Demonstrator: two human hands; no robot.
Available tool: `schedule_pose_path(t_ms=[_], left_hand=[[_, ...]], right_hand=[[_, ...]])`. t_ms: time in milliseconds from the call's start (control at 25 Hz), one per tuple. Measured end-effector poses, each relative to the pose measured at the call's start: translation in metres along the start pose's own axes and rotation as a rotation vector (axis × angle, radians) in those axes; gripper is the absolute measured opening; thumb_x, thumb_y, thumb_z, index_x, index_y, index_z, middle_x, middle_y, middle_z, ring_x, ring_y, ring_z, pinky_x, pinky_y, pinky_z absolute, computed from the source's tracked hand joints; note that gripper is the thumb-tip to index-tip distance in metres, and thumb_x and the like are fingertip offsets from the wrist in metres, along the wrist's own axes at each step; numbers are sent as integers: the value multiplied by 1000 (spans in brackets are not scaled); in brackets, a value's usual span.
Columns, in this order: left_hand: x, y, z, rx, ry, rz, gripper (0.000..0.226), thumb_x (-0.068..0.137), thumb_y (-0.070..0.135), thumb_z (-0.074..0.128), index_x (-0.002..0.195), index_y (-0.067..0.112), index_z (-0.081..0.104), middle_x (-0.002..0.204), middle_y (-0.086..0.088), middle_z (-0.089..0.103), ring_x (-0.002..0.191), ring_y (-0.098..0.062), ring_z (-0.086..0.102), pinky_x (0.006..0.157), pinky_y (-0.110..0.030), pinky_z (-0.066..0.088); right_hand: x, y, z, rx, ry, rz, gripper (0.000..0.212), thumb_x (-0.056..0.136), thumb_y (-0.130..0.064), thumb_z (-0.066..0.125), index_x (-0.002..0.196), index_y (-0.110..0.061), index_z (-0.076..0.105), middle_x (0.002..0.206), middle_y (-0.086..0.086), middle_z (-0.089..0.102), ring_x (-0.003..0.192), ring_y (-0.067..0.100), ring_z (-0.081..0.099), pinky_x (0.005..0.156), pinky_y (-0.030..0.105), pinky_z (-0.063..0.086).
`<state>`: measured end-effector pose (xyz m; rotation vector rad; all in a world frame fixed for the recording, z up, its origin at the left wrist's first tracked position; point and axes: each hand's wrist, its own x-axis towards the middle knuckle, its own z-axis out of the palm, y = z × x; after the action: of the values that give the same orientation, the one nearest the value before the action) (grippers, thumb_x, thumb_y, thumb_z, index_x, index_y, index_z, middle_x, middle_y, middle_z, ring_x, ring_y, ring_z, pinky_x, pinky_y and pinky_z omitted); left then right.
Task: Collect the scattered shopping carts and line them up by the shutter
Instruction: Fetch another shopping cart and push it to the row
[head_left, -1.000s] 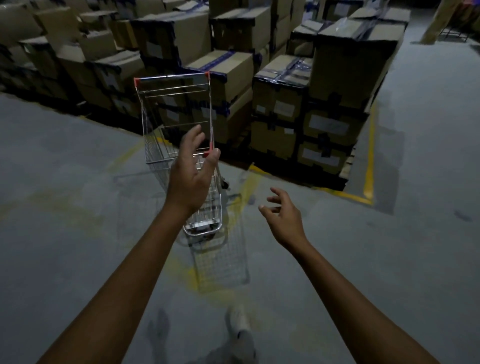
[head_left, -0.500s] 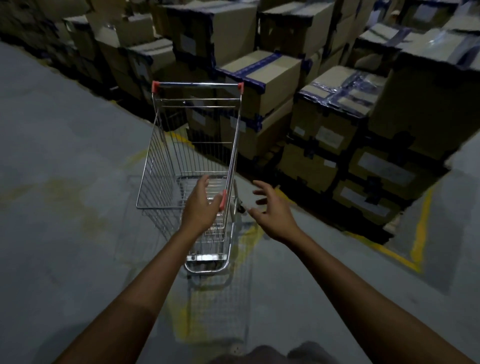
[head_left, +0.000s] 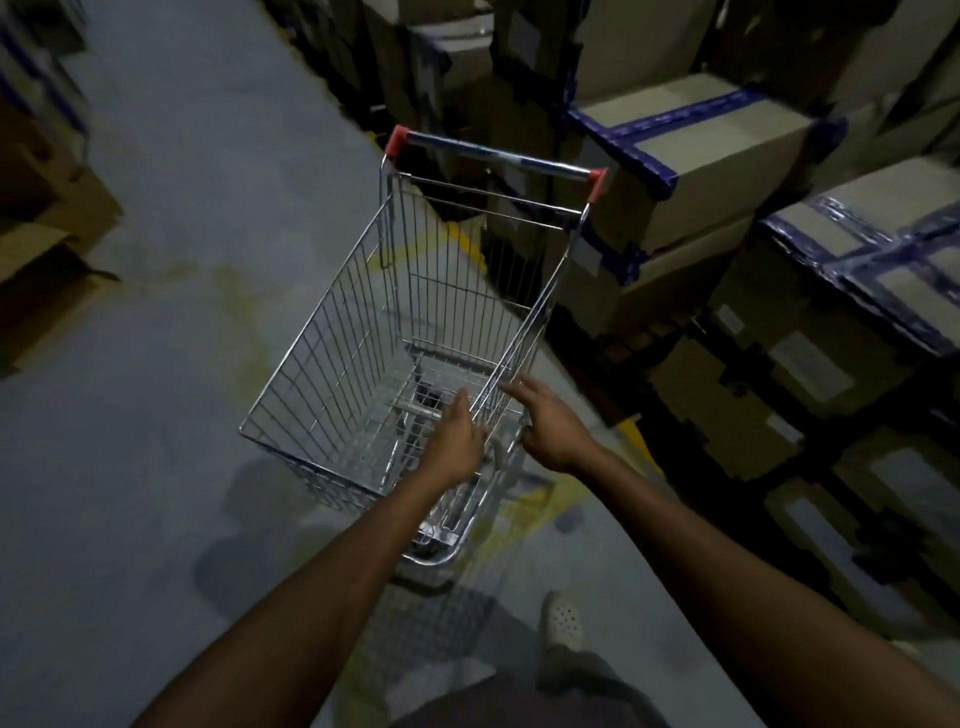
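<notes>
A silver wire shopping cart (head_left: 363, 332) stands on the grey floor in front of me. Its handle (head_left: 493, 153), with red end caps, points away from me, and the basket holds nothing. My left hand (head_left: 457, 436) grips the near right corner of the basket rim from the inside. My right hand (head_left: 550, 431) holds the same corner from the outside, fingers lying along the top wire and thumb below. No shutter and no other cart is in view.
Stacked cardboard boxes (head_left: 691, 150) with blue tape stand close along the cart's right side and behind it. More boxes (head_left: 47, 208) sit at the left edge. Worn yellow floor lines (head_left: 457, 234) run under the cart. My foot (head_left: 561, 618) is just behind it.
I have stepped closer and the view has swung left. My right hand has reached the cart's rim beside my left hand. The cart now looks turned, handle toward the boxes.
</notes>
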<state>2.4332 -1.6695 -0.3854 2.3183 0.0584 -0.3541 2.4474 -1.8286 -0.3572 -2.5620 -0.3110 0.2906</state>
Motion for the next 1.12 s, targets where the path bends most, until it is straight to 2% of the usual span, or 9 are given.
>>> schedule_pose_path(t_ms=[80,200,320,400,520,640,800,920,1120], left_hand=[[14,8,18,-35,82,-129,61,100,20,48,153,16,17,153,-13,33,131,-33,44,101,-43,40],[19,5,29,-97,287,-234,28,101,18,42,125,23,55,105,-2,62,96,-23,59,76,-34,48],[17,-11,27,-29,313,-126,22,99,12,45,105,11,66,79,9,48,81,-16,48,65,-22,36],[11,-26,15,2,269,-100,32,96,4,46,123,13,62,88,7,52,80,-13,50,61,-15,38],[-5,-70,-13,49,252,-50,58,89,-9,47,137,24,52,115,-5,60,95,-21,59,78,-28,50],[-20,-124,-62,130,293,-55,50,89,-6,54,131,20,59,123,-9,63,104,-26,60,88,-38,49],[-26,-186,-139,395,445,-103,51,68,-15,55,113,5,68,105,-23,68,98,-40,65,89,-48,49],[-12,-169,-172,498,494,-120,50,68,-18,56,116,-1,61,114,-24,63,109,-42,57,97,-55,42],[17,-80,-164,322,502,174,46,87,2,56,131,10,52,132,-9,58,125,-27,50,110,-47,34]], right_hand=[[24,22,-6,-102,-121,-61,86,75,7,56,147,-33,33,163,2,12,145,33,23,103,45,44],[51,30,-15,-230,-219,-113,89,77,8,59,148,-38,30,164,0,4,146,35,20,104,51,43],[70,25,-11,-343,-260,-141,89,81,2,61,151,-38,22,164,4,-3,149,33,9,112,56,31],[79,19,-5,-414,-257,-152,89,83,-7,66,152,-36,18,163,5,-7,149,33,1,114,59,25],[88,11,8,-422,-267,-162,87,84,-10,67,153,-29,18,163,8,-4,150,32,1,116,54,25],[90,-4,18,-318,-263,-142,78,86,-12,65,152,-22,25,163,9,5,149,29,12,112,45,36],[87,-39,18,-213,-139,-172,62,89,-24,63,145,-19,38,159,10,21,142,29,32,101,40,45],[86,-68,11,-191,-35,-199,51,90,-27,61,139,-21,47,158,10,25,135,30,42,96,40,46],[91,-108,-3,-275,100,-213,42,88,-26,62,129,-16,56,146,12,41,136,29,38,105,42,39]])
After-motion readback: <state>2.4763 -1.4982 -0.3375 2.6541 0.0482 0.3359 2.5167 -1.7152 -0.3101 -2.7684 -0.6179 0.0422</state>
